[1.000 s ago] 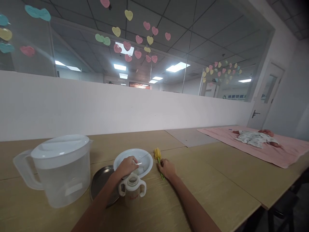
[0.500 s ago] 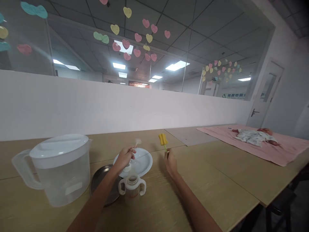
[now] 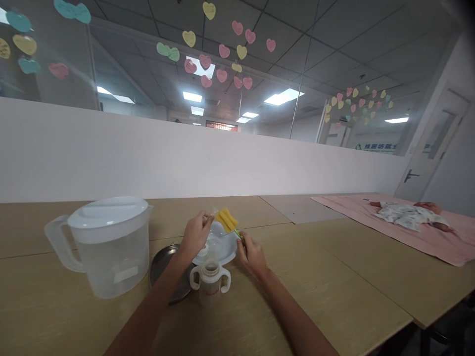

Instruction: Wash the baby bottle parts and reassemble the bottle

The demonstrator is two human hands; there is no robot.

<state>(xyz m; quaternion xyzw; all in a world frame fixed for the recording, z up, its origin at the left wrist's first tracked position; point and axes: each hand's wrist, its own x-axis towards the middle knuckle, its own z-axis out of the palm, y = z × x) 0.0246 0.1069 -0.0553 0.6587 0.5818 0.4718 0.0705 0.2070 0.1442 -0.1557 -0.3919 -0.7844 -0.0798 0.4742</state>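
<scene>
My right hand [image 3: 253, 254] is closed round the green handle of a yellow sponge bottle brush [image 3: 227, 220], its head tilted up to the left. My left hand [image 3: 196, 232] pinches a small translucent piece [image 3: 215, 211] with a flared end; its kind is unclear. The sponge is right beside the left fingertips; whether they touch is unclear. Below the hands is a white plate [image 3: 230, 253] with a white ring [image 3: 203, 250] and a clear, domed part on it. In front stands an uncapped baby bottle [image 3: 210, 286] with two white handles. My left forearm partly covers a round metal dish [image 3: 158, 264].
A lidded clear pitcher [image 3: 111, 257] stands on the table [image 3: 315, 291] at the left. On the right, a baby doll [image 3: 408, 216] in patterned clothes lies on a pink cloth [image 3: 378, 225]. A white wall [image 3: 148, 158] with glass above runs behind the table.
My right hand has brought the sponge brush left to my left hand, tilting it over. The left hand still holds the translucent piece. The whole view has shifted slightly, with things appearing further right.
</scene>
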